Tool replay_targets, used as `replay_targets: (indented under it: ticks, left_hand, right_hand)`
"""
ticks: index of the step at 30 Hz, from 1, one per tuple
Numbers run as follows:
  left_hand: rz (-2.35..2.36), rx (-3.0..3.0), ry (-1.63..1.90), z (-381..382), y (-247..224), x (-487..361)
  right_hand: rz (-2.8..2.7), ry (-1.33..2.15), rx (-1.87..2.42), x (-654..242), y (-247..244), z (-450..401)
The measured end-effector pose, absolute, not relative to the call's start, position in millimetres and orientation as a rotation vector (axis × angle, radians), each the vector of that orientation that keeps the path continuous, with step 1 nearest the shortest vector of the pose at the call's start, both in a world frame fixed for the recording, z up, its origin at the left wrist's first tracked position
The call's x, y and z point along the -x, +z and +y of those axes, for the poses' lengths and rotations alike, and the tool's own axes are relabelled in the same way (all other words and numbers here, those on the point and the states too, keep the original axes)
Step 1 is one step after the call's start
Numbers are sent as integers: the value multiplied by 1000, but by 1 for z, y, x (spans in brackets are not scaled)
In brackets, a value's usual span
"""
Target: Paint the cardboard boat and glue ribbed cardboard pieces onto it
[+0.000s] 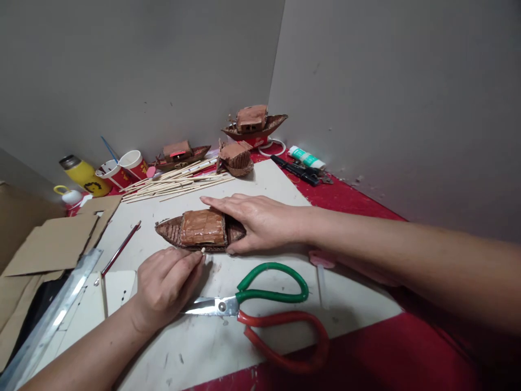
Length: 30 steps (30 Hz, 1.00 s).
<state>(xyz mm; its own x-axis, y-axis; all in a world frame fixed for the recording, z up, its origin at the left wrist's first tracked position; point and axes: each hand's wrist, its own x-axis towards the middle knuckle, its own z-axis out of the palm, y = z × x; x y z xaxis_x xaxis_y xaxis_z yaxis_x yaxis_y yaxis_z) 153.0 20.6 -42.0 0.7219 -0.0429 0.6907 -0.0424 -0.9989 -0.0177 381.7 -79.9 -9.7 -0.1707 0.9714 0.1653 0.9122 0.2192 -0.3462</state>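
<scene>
A brown model boat [202, 228] with a glossy roofed cabin lies on the white board in front of me. My right hand [258, 220] grips its right end, thumb on the near side and fingers over the far side. My left hand [166, 277] is closed in a pinch by the boat's near side. A small pale stick [203, 251] pokes out at its fingertips; the rest of it is hidden. Beneath and beside the left hand lie scissors [222, 307] with one green and one red handle, their blade tips covered by that hand.
Thin wooden sticks [175, 182] lie behind the boat, near other model boats [252, 122]. Paper cups [132, 163] and a yellow bottle [83, 176] stand back left. Cardboard [52, 244], a metal ruler [61, 309] and a brush [122, 247] lie left. A glue tube [307, 157] sits back right.
</scene>
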Motion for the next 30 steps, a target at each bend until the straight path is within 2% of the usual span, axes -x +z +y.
replay_targets:
  ticks: [30]
  left_hand:
    - [88,2815,-1129,25,-43,-168]
  right_hand:
    - [-2178,216,1709,-382,-7,-78]
